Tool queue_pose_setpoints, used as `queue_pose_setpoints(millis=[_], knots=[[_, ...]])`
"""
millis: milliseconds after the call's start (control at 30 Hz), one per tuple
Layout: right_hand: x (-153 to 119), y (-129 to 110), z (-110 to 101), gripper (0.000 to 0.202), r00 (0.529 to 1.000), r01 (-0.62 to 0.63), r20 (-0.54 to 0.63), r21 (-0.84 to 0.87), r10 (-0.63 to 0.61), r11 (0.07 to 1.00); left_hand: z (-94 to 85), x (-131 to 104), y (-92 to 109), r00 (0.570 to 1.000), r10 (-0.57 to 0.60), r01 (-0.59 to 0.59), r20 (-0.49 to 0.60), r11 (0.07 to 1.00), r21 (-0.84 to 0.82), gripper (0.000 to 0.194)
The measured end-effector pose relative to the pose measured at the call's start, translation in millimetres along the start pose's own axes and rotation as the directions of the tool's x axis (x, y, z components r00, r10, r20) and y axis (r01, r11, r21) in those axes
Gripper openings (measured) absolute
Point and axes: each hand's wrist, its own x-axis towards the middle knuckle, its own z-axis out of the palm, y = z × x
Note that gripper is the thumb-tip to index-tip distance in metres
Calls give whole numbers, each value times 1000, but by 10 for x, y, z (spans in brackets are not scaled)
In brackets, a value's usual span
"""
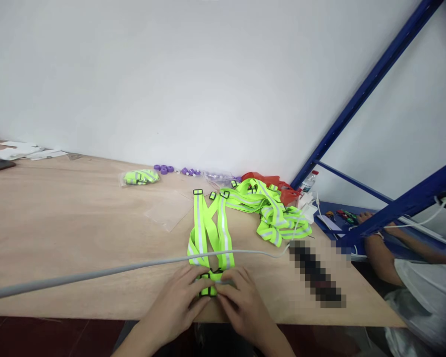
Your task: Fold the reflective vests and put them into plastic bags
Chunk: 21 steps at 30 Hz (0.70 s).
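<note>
A neon-yellow reflective strap vest (225,233) with silver stripes and black buckles lies on the wooden table in front of me. Its lower end is gathered near the table's front edge. My left hand (180,295) grips this end from the left, fingers curled over the strap by a black buckle (205,285). From the other side my right hand (243,300) pinches the same end, its fingertips almost meeting the left ones. The fingers partly hide the strap and buckle. A grey cable (134,267) crosses over the vest just beyond my hands.
More reflective straps (278,218) are heaped to the right, near a red plastic bag (267,179). A bagged strap bundle (141,177), a clear bag (169,213) and purple rolls (163,169) lie farther back. A blue frame (357,94) and another person's arm (381,258) are at right.
</note>
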Motion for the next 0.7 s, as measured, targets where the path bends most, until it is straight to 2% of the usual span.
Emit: queue_pose_setpoints(millis=[167, 267, 400, 533, 700], knots=[[-117, 147, -33, 33, 997, 13, -72, 73, -8, 997, -14, 16, -25, 1000, -3, 2, -2, 994, -105, 30], [-166, 209, -19, 32, 998, 2, -63, 89, 4, 996, -23, 17, -27, 1000, -26, 24, -5, 985, -172, 29], [-213, 267, 3, 28, 996, -72, -40, 114, 77, 991, -58, 8, -20, 998, -66, 61, -12, 968, -243, 20], [-243, 301, -21, 27, 994, -109, -11, 111, 110, 988, -103, 0, -20, 995, -98, 95, 3, 966, -242, 10], [-254, 280, -101, 35, 997, -64, 35, 35, 63, 997, -114, 38, -42, 998, -26, 32, 61, 994, -102, 37]])
